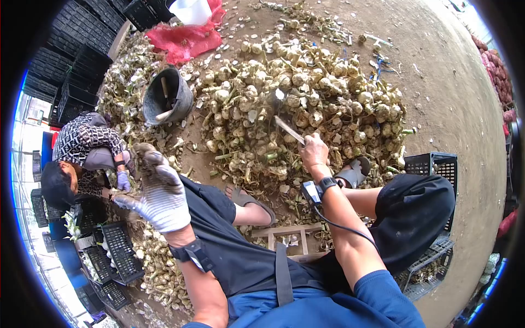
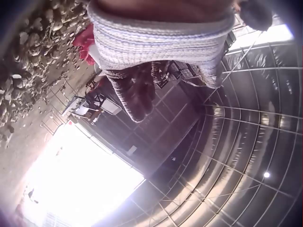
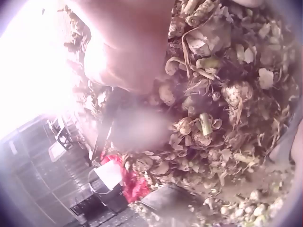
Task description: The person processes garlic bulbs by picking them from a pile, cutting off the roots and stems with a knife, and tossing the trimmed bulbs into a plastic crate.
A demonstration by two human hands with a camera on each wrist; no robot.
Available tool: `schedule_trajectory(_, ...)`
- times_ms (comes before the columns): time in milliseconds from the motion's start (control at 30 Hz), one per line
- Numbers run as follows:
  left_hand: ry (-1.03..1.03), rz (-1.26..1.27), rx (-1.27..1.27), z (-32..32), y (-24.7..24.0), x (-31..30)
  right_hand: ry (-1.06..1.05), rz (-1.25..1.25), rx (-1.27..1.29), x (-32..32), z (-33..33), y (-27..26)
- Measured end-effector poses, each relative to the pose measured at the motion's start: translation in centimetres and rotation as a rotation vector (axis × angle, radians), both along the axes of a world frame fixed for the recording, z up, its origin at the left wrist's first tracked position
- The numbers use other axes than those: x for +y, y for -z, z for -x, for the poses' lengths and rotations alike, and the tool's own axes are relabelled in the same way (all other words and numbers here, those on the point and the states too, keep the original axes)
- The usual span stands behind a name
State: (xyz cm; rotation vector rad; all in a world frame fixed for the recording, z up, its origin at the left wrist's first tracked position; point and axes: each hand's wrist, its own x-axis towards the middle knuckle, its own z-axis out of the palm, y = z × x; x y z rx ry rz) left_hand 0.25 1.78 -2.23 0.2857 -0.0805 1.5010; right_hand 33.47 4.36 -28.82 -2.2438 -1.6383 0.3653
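My right hand (image 1: 314,151), bare, grips a knife (image 1: 290,130) with a narrow pale blade pointing forward over a heap of garlic bulbs (image 1: 306,82). In the right wrist view the knife (image 3: 102,132) appears as a dark strip below the blurred hand (image 3: 128,52). My left hand (image 1: 164,199) wears a white knitted glove, soiled dark at the fingers. It is raised to the left of the heap, thumb spread sideways, and nothing shows in its grasp. The left wrist view shows the glove cuff (image 2: 161,42) and dark fingers (image 2: 137,101).
A grey bucket (image 1: 183,98) with handled tools inside stands left of the heap. Behind it lie a red mesh bag (image 1: 183,44) and a white bucket (image 1: 191,11). Another person (image 1: 87,142) crouches at left near black crates (image 1: 120,246). A wooden frame (image 1: 290,232) lies between my legs.
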Motion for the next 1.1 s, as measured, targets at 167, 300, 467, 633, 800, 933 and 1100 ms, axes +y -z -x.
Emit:
schedule_trajectory(167,0.014,0.131,0.111,0.2,0.9,0.9,-0.187,0.099,-0.126,3.8,1.4,2.1)
schedule_trajectory(300,-0.003,0.143,0.126,0.1,1.1,1.4,-0.174,0.203,-0.19,4.6,2.8,4.4)
schedule_trajectory(467,-0.063,0.164,0.191,0.0,1.8,1.0,-0.174,0.181,-0.207,4.5,3.8,5.9)
schedule_trajectory(633,-0.061,0.181,0.261,-0.3,1.8,1.3,-0.164,0.033,-0.081,2.7,4.4,4.1)
schedule_trajectory(800,0.009,0.327,0.669,-1.0,2.6,1.3,-0.104,-0.274,0.137,1.1,5.1,-1.6)
schedule_trajectory(933,-0.093,0.407,1.111,-3.1,4.2,1.7,-0.144,-0.462,0.401,2.1,7.6,-8.7)
schedule_trajectory(1100,-0.039,0.219,1.452,-5.5,4.0,1.4,-0.342,-0.641,0.781,0.6,10.0,-19.1)
